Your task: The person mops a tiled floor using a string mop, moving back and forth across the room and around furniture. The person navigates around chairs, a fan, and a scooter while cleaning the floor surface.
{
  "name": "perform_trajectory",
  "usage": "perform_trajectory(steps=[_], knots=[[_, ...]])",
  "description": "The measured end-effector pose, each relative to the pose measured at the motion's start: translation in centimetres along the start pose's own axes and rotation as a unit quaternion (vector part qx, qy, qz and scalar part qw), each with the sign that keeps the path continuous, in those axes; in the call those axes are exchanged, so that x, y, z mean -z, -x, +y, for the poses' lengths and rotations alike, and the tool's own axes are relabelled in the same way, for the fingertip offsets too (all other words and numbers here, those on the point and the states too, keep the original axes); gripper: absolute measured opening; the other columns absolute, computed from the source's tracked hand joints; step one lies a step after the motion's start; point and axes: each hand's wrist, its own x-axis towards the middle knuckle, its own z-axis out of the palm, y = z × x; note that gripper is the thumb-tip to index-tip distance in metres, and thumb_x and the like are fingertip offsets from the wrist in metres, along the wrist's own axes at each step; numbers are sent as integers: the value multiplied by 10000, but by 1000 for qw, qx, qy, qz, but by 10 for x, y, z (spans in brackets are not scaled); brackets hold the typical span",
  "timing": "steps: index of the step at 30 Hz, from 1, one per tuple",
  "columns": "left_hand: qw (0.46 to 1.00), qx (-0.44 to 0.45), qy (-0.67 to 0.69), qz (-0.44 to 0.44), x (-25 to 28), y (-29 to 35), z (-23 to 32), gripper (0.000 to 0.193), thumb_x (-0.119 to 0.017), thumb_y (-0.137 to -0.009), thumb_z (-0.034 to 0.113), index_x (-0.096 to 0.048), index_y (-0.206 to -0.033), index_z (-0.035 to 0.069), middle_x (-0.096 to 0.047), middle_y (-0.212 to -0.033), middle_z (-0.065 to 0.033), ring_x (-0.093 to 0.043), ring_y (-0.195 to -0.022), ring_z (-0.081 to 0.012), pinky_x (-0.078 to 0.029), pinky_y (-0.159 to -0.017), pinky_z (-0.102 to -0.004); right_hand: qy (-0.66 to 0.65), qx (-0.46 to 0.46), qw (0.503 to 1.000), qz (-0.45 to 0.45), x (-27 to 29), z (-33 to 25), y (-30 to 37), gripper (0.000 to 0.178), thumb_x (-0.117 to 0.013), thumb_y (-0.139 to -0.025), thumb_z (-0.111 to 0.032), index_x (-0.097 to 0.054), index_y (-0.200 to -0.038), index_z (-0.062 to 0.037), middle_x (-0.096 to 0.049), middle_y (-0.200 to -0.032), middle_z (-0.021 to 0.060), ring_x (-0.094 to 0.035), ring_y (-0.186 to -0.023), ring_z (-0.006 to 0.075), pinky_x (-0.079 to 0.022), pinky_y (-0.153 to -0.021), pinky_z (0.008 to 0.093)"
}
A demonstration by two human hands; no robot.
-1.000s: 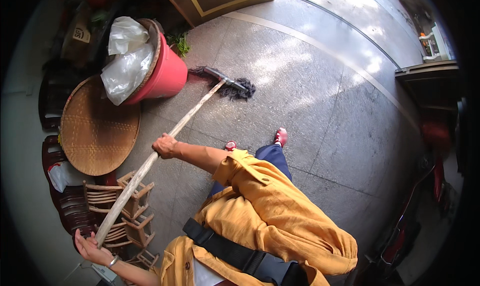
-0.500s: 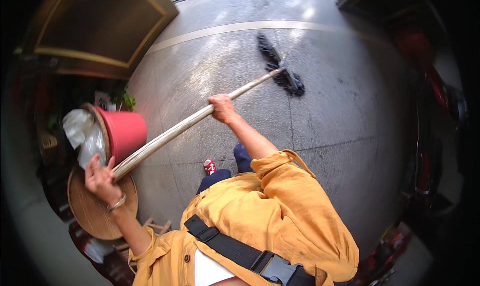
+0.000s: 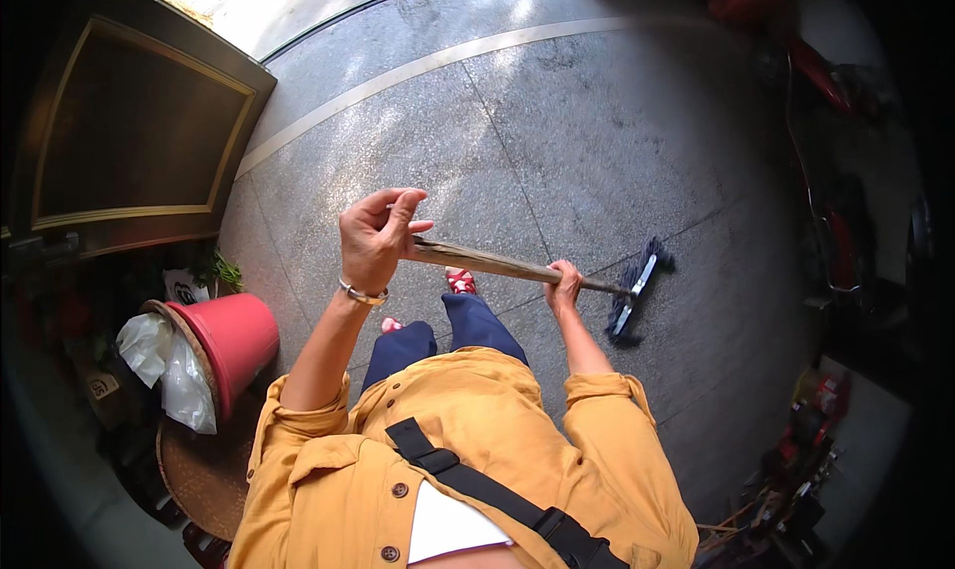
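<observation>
A mop with a long wooden pole [image 3: 487, 262] slants from left to right in front of my body. Its flat head [image 3: 638, 288], a pale bar with dark blue fringe, rests on the floor at the right. Low on the pole, my right hand [image 3: 565, 284] is wrapped round the wood. My left hand [image 3: 378, 239] is at the pole's upper end, with thumb and forefinger close together and the lower fingers against the wood; the palm side is partly hidden. A bracelet [image 3: 362, 292] circles that wrist.
On the left, a red bucket [image 3: 242, 345] with plastic bags [image 3: 185, 380] at its rim stands by a round brown tabletop [image 3: 204, 479]. A dark gold-trimmed door [image 3: 144, 121] is at the far left. Dark red machinery [image 3: 841, 241] lines the right side. Grey floor [image 3: 398, 141] lies ahead.
The mop head has swung from far ahead toward me on the right. My left hand has moved right and forward with the pole's end; my right hand has come right and nearer.
</observation>
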Motion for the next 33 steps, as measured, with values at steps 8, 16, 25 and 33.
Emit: perform_trajectory(steps=[8, 16, 25, 33], knots=[[993, -66, -54, 84, 99, 26, 48, 169, -538, -848, 125, -607, -872, -28, -556, -595, -4, -471, -428, -26, -509, -511, -212, -29, 95, 995, 5, -51, -112, 1, 57, -588, -635, -51, -532, -629, -53, -559, -621, 129, -559, -617, 315, -434, -570, 381], [896, -88, -85, 426, 325, 177, 103, 181, -507, -864, 135, -580, -891, -29, -450, -513, 26, -364, -390, -30, -462, -486, -220, -82, 260, 948, -165, -191, -331, 58, 75, -602, -631, -93, -527, -640, -83, -543, -635, 104, -531, -636, 305, -392, -586, 407], [656, -137, -221, 708, 418, 445, 178, 288, -425, -905, 185, -518, -1044, -50, -228, -479, 78, -213, -421, -19, -322, -482, -180, -180, 498, 741, -414, -279, -570, 218, 20, -508, -658, -117, -523, -656, -104, -520, -664, 88, -504, -697, 265, -340, -664, 373], [372, 9, -344, 862, 403, 489, 222, 357, -479, -880, 279, -539, -1069, -19, -247, -490, 57, -263, -452, -42, -342, -488, -191, -67, 655, 470, -588, -291, -693, 297, 126, -556, -635, -123, -573, -736, -50, -593, -693, 143, -587, -713, 302, -374, -788, 437]])
